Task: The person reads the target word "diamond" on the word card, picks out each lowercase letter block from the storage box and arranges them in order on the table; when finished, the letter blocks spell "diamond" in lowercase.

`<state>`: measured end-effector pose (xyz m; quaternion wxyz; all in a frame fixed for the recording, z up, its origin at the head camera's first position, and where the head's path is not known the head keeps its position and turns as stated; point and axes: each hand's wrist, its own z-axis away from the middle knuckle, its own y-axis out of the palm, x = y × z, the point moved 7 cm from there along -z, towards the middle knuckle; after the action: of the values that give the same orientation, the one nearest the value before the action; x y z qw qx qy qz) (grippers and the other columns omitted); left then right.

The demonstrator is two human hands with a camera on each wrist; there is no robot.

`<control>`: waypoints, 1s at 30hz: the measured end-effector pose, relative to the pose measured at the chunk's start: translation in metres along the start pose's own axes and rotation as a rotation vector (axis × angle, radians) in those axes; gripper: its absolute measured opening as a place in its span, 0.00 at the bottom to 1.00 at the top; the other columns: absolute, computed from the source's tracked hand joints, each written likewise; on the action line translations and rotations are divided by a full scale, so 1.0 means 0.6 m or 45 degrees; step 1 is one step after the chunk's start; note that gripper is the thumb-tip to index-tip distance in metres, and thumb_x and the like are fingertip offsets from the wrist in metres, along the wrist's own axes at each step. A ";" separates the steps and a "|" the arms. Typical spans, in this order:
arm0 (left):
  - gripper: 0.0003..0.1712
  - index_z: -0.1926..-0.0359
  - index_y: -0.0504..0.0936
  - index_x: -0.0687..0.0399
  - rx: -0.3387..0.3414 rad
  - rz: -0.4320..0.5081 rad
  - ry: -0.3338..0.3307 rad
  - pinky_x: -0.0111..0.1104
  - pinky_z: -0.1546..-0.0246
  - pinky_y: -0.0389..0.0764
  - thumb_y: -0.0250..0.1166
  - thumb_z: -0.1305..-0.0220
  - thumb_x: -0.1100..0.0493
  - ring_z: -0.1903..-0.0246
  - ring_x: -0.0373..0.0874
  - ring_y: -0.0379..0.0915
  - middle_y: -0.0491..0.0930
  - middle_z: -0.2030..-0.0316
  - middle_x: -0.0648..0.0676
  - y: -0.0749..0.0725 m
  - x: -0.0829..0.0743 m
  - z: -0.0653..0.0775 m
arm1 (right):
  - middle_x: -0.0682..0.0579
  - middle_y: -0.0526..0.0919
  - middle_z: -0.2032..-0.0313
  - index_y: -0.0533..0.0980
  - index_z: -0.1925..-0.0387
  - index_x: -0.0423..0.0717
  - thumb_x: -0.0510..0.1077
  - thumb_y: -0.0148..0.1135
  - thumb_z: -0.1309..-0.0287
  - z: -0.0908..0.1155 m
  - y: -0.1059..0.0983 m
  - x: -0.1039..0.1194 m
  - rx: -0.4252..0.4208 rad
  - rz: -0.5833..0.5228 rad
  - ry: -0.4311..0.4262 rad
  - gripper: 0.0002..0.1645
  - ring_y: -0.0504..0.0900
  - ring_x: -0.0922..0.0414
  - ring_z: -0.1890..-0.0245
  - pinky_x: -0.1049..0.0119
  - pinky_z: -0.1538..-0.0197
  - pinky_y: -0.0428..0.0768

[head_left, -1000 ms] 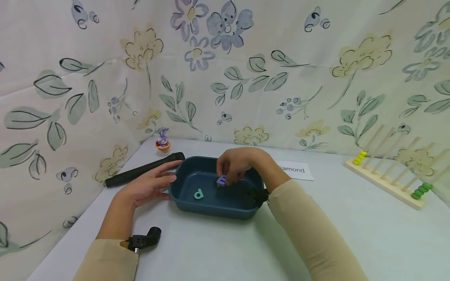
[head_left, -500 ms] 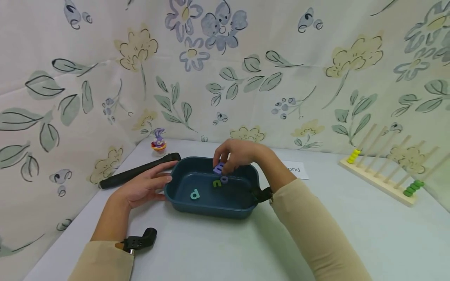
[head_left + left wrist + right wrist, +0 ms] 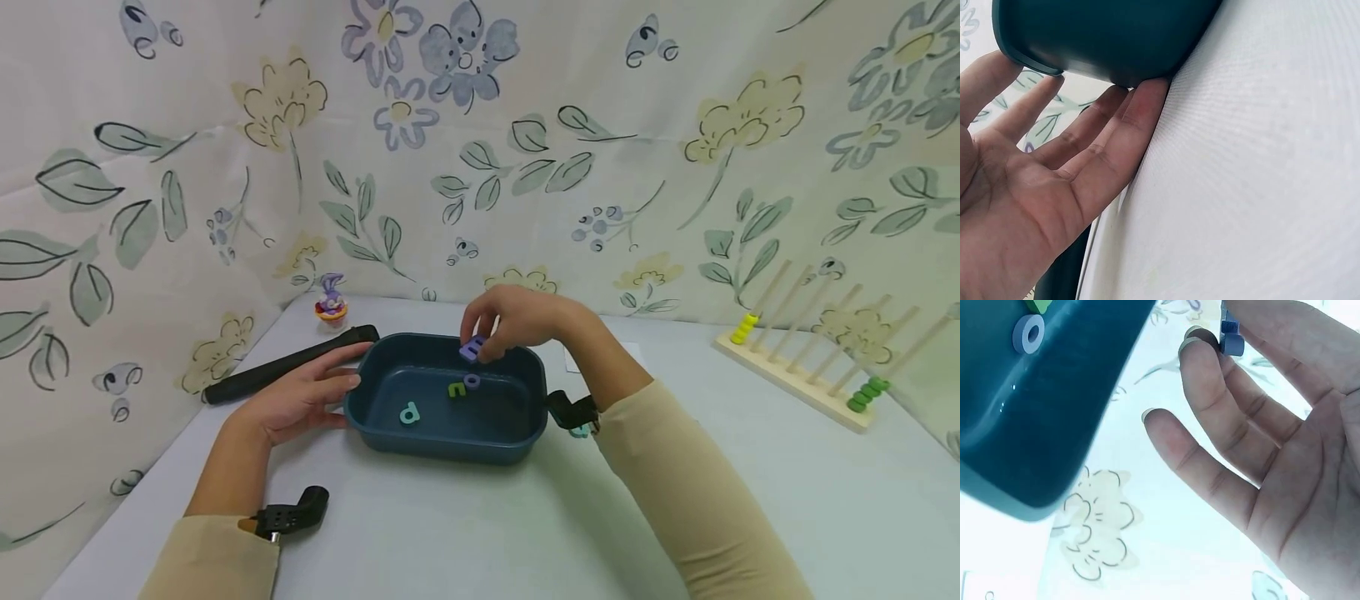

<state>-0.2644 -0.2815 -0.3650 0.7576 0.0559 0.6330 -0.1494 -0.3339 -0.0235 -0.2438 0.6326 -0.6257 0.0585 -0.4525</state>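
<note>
My right hand (image 3: pixel 517 315) pinches a purple toy letter (image 3: pixel 471 348), which looks like an m, over the far side of a dark blue tub (image 3: pixel 442 450). In the right wrist view the purple letter's end shows between thumb and fingers, with the other fingers spread. Inside the tub lie a teal letter d (image 3: pixel 409 414), a green n (image 3: pixel 457 390) and a small purple o (image 3: pixel 466 383). My left hand (image 3: pixel 303 398) rests its extended fingers against the tub's left side; the left wrist view shows the fingertips at the rim and lower wall.
Behind the left hand lies a long black tube (image 3: pixel 292 365), with a purple rabbit figure (image 3: pixel 331 302) beyond it. A white card (image 3: pixel 573 360) is partly hidden by the right arm. Under the right wrist shows a teal piece (image 3: pixel 579 432). A wooden bead rack (image 3: pixel 795 379) stands at right.
My right hand has lifted the purple letter up from the tub's floor toward its far rim, uncovering the green n and purple o. The left hand stays at the tub's side.
</note>
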 end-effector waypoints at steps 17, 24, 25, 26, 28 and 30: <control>0.42 0.17 0.51 0.41 0.009 -0.004 -0.004 0.58 0.40 0.79 0.61 0.23 0.52 0.28 0.62 0.63 0.54 0.21 0.65 0.001 0.000 0.000 | 0.50 0.85 0.56 0.83 0.51 0.56 0.44 0.69 0.37 0.039 -0.028 -0.010 -0.080 -0.035 0.013 0.12 0.86 0.52 0.59 0.55 0.51 0.85; 0.42 0.17 0.51 0.40 0.006 -0.012 -0.010 0.57 0.41 0.79 0.61 0.24 0.51 0.30 0.60 0.65 0.54 0.20 0.64 0.000 0.000 -0.001 | 0.50 0.85 0.56 0.83 0.53 0.54 0.43 0.70 0.37 0.058 -0.039 -0.013 -0.135 -0.032 -0.004 0.11 0.85 0.52 0.59 0.58 0.53 0.84; 0.42 0.17 0.51 0.39 0.005 -0.010 -0.015 0.57 0.41 0.79 0.61 0.24 0.51 0.29 0.60 0.64 0.54 0.20 0.64 0.000 0.000 -0.001 | 0.50 0.85 0.56 0.83 0.53 0.54 0.43 0.70 0.37 0.061 -0.040 -0.014 -0.143 -0.027 -0.009 0.11 0.84 0.53 0.59 0.59 0.54 0.83; 0.42 0.17 0.51 0.39 0.006 -0.011 -0.016 0.57 0.40 0.79 0.61 0.24 0.51 0.29 0.60 0.64 0.53 0.20 0.64 0.000 0.000 -0.001 | 0.50 0.85 0.57 0.83 0.54 0.54 0.44 0.71 0.37 0.064 -0.042 -0.014 -0.153 -0.023 -0.015 0.11 0.84 0.53 0.59 0.59 0.54 0.83; 0.42 0.17 0.51 0.39 0.010 -0.015 -0.014 0.57 0.40 0.79 0.61 0.24 0.51 0.29 0.60 0.64 0.53 0.20 0.64 0.002 -0.002 0.001 | 0.51 0.85 0.57 0.84 0.54 0.53 0.44 0.71 0.37 0.071 -0.043 -0.015 -0.170 -0.019 -0.027 0.10 0.84 0.52 0.57 0.59 0.54 0.83; 0.42 0.17 0.51 0.39 0.008 -0.015 -0.016 0.57 0.41 0.79 0.61 0.24 0.51 0.30 0.59 0.65 0.53 0.20 0.64 0.002 -0.003 0.002 | 0.51 0.85 0.57 0.83 0.54 0.53 0.44 0.71 0.37 0.078 -0.043 -0.018 -0.188 -0.026 -0.039 0.11 0.83 0.52 0.56 0.58 0.54 0.84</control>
<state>-0.2631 -0.2803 -0.3632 0.7605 0.0535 0.6280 -0.1562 -0.3232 0.0228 -0.2173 0.5810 -0.6781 0.0754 -0.4438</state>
